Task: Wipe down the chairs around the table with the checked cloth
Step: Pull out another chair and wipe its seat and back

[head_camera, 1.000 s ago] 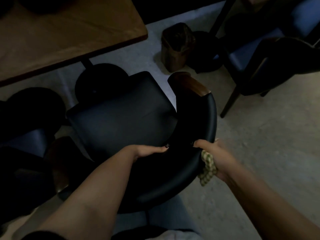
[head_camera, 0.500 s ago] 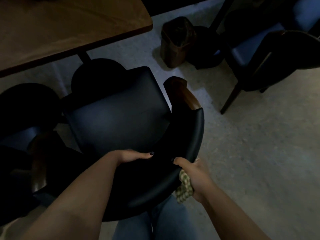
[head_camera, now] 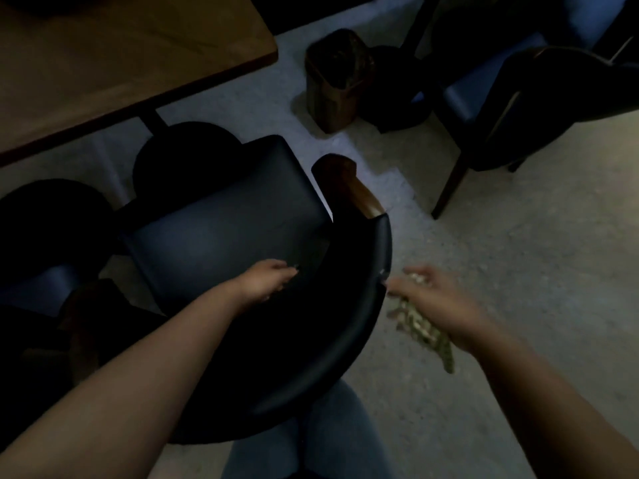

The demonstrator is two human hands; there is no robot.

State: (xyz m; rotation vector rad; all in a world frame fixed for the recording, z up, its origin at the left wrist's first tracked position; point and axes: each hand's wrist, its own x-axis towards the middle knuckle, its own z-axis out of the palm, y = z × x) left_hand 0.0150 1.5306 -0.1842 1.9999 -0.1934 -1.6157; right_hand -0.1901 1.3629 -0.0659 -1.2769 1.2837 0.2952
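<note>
my right hand [head_camera: 437, 299] sits right of centre in the frame, just off the outer edge of the chair [head_camera: 221, 236] backrest, apart from it or barely brushing it; the blur makes that hard to judge. the checked cloth [head_camera: 423, 331] is bunched under this hand's palm, my fingers loosely spread over it, and a crumpled tail of the green-and-pale weave hangs down toward the lower right. it looks soft and wrinkled, with a small check pattern.

my left hand [head_camera: 268, 280] lies near the middle of the frame, on the inner side of the curved backrest where it meets the seat. its fingers are stretched flat and together, gripping nothing.

the chair fills the centre: a squarish padded seat with rounded corners, smooth dark upholstery with a faint sheen, wrapped by a thick curved back in the same glossy dark covering. a polished brown wooden armrest end [head_camera: 349, 184] juts out at the upper end of that curve.

the wooden desk [head_camera: 121, 57] takes the upper left of the frame, flat and brown with a dark edge. a small brown bin [head_camera: 337, 81] stands on the pale speckled floor [head_camera: 518, 271] at top centre, and a second chair [head_camera: 539, 98] with a bluish seat and dark legs occupies the upper right. my jeans-clad legs [head_camera: 311, 444] show at the bottom centre.
</note>
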